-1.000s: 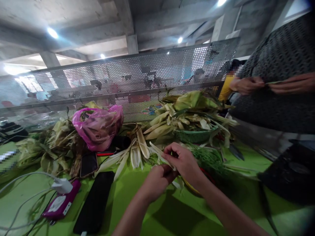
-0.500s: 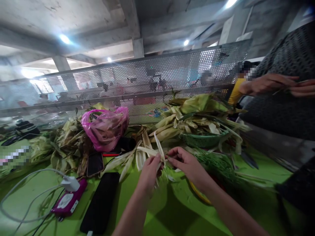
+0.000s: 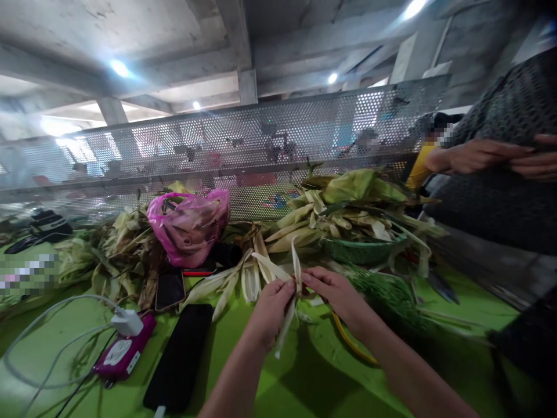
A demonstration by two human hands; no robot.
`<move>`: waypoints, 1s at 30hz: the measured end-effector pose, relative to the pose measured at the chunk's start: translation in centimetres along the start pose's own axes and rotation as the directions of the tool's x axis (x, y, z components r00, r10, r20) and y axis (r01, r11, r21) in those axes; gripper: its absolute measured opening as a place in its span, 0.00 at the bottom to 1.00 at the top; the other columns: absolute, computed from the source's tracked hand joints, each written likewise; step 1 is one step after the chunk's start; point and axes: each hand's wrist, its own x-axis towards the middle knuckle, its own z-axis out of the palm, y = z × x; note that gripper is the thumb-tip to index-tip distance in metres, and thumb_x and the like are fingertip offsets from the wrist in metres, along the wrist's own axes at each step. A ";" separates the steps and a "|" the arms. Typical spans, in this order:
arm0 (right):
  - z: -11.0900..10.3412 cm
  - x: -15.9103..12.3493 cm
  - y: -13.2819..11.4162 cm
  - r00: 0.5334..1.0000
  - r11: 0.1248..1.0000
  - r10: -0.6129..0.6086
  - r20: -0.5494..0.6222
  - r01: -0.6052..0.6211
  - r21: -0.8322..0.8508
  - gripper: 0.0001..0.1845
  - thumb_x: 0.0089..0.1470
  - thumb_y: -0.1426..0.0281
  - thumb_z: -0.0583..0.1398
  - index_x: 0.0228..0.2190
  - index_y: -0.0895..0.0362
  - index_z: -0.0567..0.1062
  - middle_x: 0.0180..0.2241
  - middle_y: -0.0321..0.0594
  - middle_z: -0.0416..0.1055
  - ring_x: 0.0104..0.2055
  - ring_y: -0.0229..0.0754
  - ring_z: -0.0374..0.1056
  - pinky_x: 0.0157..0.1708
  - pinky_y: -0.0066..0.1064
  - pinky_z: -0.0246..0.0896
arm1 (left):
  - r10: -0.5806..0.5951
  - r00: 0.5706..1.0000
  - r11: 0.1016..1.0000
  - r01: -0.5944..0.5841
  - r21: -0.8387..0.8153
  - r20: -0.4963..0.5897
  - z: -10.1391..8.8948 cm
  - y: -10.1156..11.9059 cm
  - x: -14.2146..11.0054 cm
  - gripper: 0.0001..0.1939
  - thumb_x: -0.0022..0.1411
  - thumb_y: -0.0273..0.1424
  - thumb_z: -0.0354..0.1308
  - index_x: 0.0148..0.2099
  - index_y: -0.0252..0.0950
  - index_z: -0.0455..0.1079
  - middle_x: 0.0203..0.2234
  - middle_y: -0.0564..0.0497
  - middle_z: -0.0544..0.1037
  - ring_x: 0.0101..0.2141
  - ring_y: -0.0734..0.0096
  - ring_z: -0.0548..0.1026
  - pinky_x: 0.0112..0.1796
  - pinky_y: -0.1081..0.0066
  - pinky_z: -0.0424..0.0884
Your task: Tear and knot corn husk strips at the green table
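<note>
My left hand (image 3: 270, 307) and my right hand (image 3: 335, 293) meet over the green table (image 3: 313, 383), both pinched on pale corn-husk strips (image 3: 292, 290). One strip stands upright between the fingers and hangs down below the left hand; another points up to the left. More pale husk strips (image 3: 243, 278) lie fanned on the table just behind my hands.
A green basket (image 3: 357, 249) heaped with husks stands behind right, with green stalks (image 3: 383, 290) beside it. A pink plastic bag (image 3: 189, 226) rests on a husk pile (image 3: 117, 255) at left. Phones (image 3: 180, 354), a pink power bank (image 3: 124, 354) and a charger lie front left. Another person's hands (image 3: 491, 157) work at right. A perforated metal screen (image 3: 217, 151) closes the back.
My hands have drawn together and lifted the strip from a folded bundle to an upright hold. The camera shifted slightly, moving the scene to the right.
</note>
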 end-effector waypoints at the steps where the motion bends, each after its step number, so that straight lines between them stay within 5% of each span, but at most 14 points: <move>1: 0.1 0.0 0.0 1.000 0.999 0.007 0.005 -0.008 0.039 0.17 0.49 0.55 0.62 0.30 0.58 0.76 0.29 0.39 0.73 0.32 0.42 0.68 0.35 0.33 0.64 | -0.003 1.000 1.000 0.003 0.008 0.020 0.2 0.0 -0.1 0.17 0.56 0.44 0.61 0.35 0.33 0.76 0.25 0.52 0.72 0.29 0.73 0.65 0.33 0.74 0.60; 7: 0.3 -0.1 0.3 0.996 0.988 0.033 -0.084 -0.020 0.153 0.16 0.44 0.56 0.66 0.25 0.57 0.73 0.23 0.34 0.69 0.26 0.38 0.64 0.29 0.31 0.62 | -0.007 1.000 0.997 0.006 0.076 0.008 0.8 0.2 -0.5 0.19 0.54 0.46 0.62 0.30 0.33 0.75 0.23 0.53 0.71 0.26 0.74 0.63 0.32 0.73 0.58; 13: -0.3 0.0 0.2 0.974 0.989 -0.119 -0.194 0.099 -0.109 0.15 0.52 0.57 0.60 0.26 0.57 0.73 0.24 0.37 0.70 0.27 0.40 0.64 0.29 0.31 0.60 | -0.051 0.999 0.997 0.052 0.056 -0.018 0.4 0.2 -0.5 0.20 0.53 0.47 0.62 0.33 0.32 0.76 0.20 0.54 0.69 0.23 0.75 0.62 0.27 0.75 0.58; 17: -0.4 -0.5 -0.2 0.891 0.910 -0.332 -0.309 0.215 -0.355 0.13 0.53 0.59 0.60 0.35 0.55 0.74 0.35 0.40 0.72 0.27 0.39 0.62 0.29 0.31 0.58 | 0.007 0.987 1.000 -0.010 -0.018 -0.163 0.0 -0.2 0.0 0.20 0.53 0.46 0.61 0.39 0.34 0.77 0.30 0.50 0.76 0.31 0.71 0.69 0.34 0.74 0.64; 22: 1.4 -1.0 0.2 0.986 0.939 -0.159 -0.053 0.134 -0.316 0.16 0.57 0.57 0.55 0.26 0.55 0.71 0.24 0.36 0.68 0.27 0.40 0.62 0.28 0.30 0.56 | 0.084 0.982 0.994 -0.096 -0.061 -0.166 -0.3 -0.4 0.4 0.17 0.55 0.42 0.60 0.42 0.36 0.76 0.35 0.48 0.77 0.37 0.67 0.72 0.40 0.72 0.65; 30: 2.4 -0.7 1.1 0.984 0.933 -0.173 0.030 0.173 -0.315 0.08 0.53 0.66 0.57 0.25 0.56 0.71 0.25 0.36 0.71 0.28 0.41 0.64 0.28 0.30 0.57 | 0.106 0.985 0.994 -0.106 0.009 -0.136 -0.4 0.0 0.4 0.17 0.56 0.42 0.60 0.41 0.34 0.76 0.32 0.48 0.76 0.32 0.70 0.70 0.36 0.72 0.63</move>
